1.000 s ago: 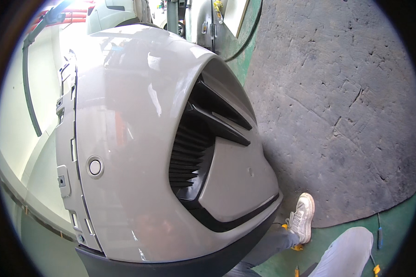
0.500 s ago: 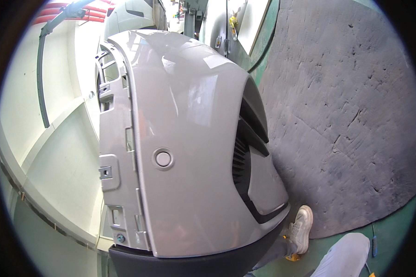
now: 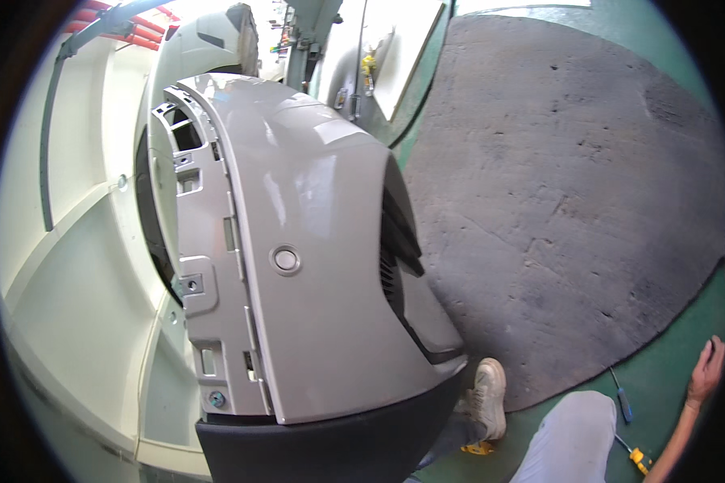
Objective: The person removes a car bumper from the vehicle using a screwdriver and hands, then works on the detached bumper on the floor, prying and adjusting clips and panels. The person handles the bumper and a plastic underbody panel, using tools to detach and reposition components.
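A glossy beige-grey car bumper [image 3: 322, 306] stands before me, with a slotted mounting edge on its left, a round sensor, a black grille and black lower trim. My right hand [image 3: 703, 372] is at the lower right on or just over the green floor, empty, fingers loosely extended. Nearest it lie a blue-handled screwdriver [image 3: 624, 402] and a yellow-handled tool [image 3: 640, 460]. My grey-clad knee [image 3: 572, 435] and white shoe [image 3: 485, 390] are beside the bumper. My left hand is not in view.
A large worn dark grey mat [image 3: 564, 201] covers the floor at right. Pale wall panels [image 3: 72, 306], red pipes [image 3: 137, 36] and another pale car part [image 3: 187, 44] are at left and behind. A white board [image 3: 403, 56] and a yellow tool [image 3: 369, 68] are at the back.
My view has shifted, so the bumper shows less grille and more mounting edge, and more mat shows. My right hand has come into view at the lower right.
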A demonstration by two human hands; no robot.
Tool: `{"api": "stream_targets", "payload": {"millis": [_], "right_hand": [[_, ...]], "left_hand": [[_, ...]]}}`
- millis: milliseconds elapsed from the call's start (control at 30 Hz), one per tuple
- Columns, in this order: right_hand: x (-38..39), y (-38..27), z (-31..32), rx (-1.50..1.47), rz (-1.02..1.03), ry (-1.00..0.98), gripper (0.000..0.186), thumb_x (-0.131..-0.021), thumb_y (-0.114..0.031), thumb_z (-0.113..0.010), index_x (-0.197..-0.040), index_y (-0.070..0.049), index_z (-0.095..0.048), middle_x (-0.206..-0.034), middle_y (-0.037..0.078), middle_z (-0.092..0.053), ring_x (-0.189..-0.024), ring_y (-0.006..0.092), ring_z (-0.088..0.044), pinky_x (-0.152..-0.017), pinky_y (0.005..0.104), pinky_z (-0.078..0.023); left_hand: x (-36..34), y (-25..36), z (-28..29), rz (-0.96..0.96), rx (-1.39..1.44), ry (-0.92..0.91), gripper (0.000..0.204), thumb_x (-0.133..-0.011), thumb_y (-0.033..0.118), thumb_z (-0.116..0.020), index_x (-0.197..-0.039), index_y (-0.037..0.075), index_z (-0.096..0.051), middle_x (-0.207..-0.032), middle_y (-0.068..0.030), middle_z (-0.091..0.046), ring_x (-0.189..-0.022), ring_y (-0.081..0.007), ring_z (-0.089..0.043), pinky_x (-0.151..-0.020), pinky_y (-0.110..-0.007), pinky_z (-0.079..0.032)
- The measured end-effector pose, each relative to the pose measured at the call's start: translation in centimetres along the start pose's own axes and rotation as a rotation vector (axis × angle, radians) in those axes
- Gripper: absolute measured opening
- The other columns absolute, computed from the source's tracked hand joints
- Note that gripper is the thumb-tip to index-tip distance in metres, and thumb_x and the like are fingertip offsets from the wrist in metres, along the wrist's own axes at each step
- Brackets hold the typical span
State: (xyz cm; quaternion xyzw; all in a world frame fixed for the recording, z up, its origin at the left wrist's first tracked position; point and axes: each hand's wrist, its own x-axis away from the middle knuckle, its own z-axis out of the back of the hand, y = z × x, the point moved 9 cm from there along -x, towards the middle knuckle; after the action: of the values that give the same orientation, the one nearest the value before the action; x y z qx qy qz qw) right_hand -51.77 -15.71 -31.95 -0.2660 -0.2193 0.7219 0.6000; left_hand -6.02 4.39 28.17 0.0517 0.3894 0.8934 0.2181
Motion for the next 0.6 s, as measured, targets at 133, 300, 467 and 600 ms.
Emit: {"api": "stream_targets", "payload": {"millis": [133,300,467,600], "right_hand": [[0.1,-0.3,0.4,-0.042,-0.08,0.072,0.019,-0.102,-0.01,-0.055,-0.115,0.002,-0.061,-0.104,0.019,-0.06,-0.095,0.0367,-0.062,-0.082,0.0395,-0.051],[-1.5,-3.9,2.1,-0.088,-0.082,0.091,0.013,-0.099,-0.008,-0.057,-0.109,-0.002,-0.063,-0.097,0.016,-0.06,-0.086,0.0357,-0.062,-0.075,0.0394,-0.051],[-2.4,-6.7,3.9,0.061,-0.027,0.161,0.011,-0.096,-0.017,-0.063,-0.102,-0.009,-0.063,-0.092,0.011,-0.061,-0.079,0.0338,-0.063,-0.068,0.041,-0.05],[-2.4,-7.5,4.1,0.108,-0.049,0.198,0.01,-0.095,-0.021,-0.063,-0.098,-0.012,-0.061,-0.09,0.009,-0.061,-0.076,0.0331,-0.064,-0.065,0.0418,-0.05]], "left_hand": [[-0.1,-0.8,-1.4,-0.042,0.005,-0.078,0.036,-0.08,0.02,-0.076,-0.109,0.001,-0.068,-0.102,-0.0131,-0.071,-0.096,-0.031,-0.067,-0.09,-0.042,-0.053],[0.7,-2.1,-3.8,-0.112,-0.028,-0.204,0.038,-0.079,0.021,-0.077,-0.11,0.0,-0.068,-0.102,-0.0133,-0.071,-0.096,-0.0315,-0.068,-0.09,-0.042,-0.053],[1.7,-4.6,-5.6,-0.164,-0.028,-0.336,0.039,-0.079,0.022,-0.077,-0.11,0.0,-0.068,-0.101,-0.0136,-0.071,-0.096,-0.0319,-0.068,-0.09,-0.042,-0.053],[1.5,-5.6,-7.1,-0.277,-0.063,-0.491,0.041,-0.079,0.023,-0.078,-0.111,0.0,-0.069,-0.101,-0.0138,-0.071,-0.095,-0.0322,-0.068,-0.089,-0.042,-0.053]]}}
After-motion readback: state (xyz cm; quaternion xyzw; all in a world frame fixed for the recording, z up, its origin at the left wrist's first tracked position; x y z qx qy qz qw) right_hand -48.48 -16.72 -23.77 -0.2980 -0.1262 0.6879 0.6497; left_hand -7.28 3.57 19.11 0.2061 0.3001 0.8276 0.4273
